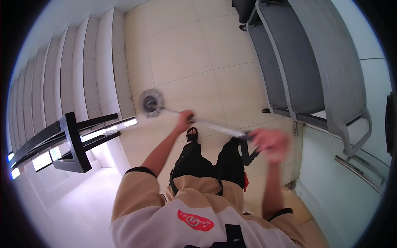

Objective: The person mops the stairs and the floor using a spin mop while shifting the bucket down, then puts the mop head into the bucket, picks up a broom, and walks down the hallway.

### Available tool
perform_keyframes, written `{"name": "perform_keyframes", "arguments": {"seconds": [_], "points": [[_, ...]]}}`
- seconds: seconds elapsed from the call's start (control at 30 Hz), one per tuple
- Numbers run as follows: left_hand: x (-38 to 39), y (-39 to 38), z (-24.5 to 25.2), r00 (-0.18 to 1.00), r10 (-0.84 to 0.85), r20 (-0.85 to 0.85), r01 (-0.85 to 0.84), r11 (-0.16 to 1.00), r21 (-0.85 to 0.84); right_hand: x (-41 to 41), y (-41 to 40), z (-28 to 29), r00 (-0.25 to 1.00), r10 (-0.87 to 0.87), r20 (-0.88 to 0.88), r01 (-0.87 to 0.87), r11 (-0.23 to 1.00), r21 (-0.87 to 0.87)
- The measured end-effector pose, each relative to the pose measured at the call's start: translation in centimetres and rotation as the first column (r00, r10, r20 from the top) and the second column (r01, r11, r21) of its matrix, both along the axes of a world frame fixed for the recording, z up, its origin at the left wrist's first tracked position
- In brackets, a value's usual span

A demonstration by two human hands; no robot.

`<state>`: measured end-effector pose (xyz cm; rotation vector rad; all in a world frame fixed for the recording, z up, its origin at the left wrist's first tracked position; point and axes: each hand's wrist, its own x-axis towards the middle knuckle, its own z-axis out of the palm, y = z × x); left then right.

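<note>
A long pole [218, 127] crosses in front of my legs, tilting from upper left to lower right. My left hand [186, 119] grips it partway along, a short way from its head. Around the dark grip at its other end, my right hand [270, 143] is closed and blurred by motion. A round mop or duster head [151, 104] with a fluffy grey fringe and a dark hub sits at the far end. It appears over the tiled floor [183, 59] beside the lowest stair; whether it touches the floor I cannot tell.
Pale stairs [90, 65] rise on the left, with a black railing [74, 142] below them. Grey linked seats [297, 59] stand along the right side. Nearer on that side, a metal bar handle [359, 175] is on a glass panel [328, 186]. My sandalled foot [192, 135] is on the tiles.
</note>
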<state>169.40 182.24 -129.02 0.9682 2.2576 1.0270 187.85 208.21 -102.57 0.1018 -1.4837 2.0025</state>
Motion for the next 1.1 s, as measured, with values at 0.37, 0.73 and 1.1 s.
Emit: {"name": "perform_keyframes", "arguments": {"seconds": [0.37,0.73,1.1], "points": [[21.8,27.5,9.7,0.872,-0.488,-0.027,0.489,0.872,0.033,24.1,7.1,17.4,0.601,-0.764,0.236,0.679,0.643,0.354],[16.0,24.0,12.3,0.963,-0.270,0.017,0.262,0.946,0.193,16.2,8.8,18.6,0.789,-0.584,0.191,0.586,0.808,0.055],[8.8,-7.0,-0.9,0.979,0.004,-0.205,-0.108,0.859,-0.501,11.3,-9.6,-1.1,0.928,-0.191,0.320,0.230,0.969,-0.090]]}}
